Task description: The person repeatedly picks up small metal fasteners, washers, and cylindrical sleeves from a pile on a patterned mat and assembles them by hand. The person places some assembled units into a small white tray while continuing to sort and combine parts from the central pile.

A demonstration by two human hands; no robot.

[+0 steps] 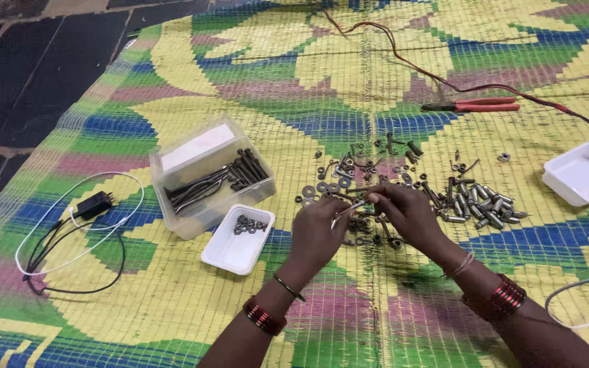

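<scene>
- Holding a thin metal piece [346,210] in my left hand [320,232], fingers pinched narrow around it, just below the middle of the frame
- My right hand [409,212] meets it from the right, fingertips closed on a small bolt [368,191]; what exactly sits between the two hands is too small to tell
- Both hands hover over a scatter of washers and nuts [325,185] lying on the woven mat [172,300], whose yellow, green, blue and pink pattern fills the frame
- Just right of my right hand lies a pile of bolts [477,203]
- Left of my left hand sits a small white tray [230,253] with a few nuts in its upper end
- Touching that tray, further up and left, is a clear plastic box [199,204] holding long dark bolts and bent rods
- At the right edge rests a white lid [584,174], well apart from my hands
- Red-handled pliers [485,105] lie in the upper right, with a red wire [403,58] running past them
- At the left a black adapter [93,204] lies with its black and white cables looped around it
- Red bangles [262,315] ring both my wrists
</scene>
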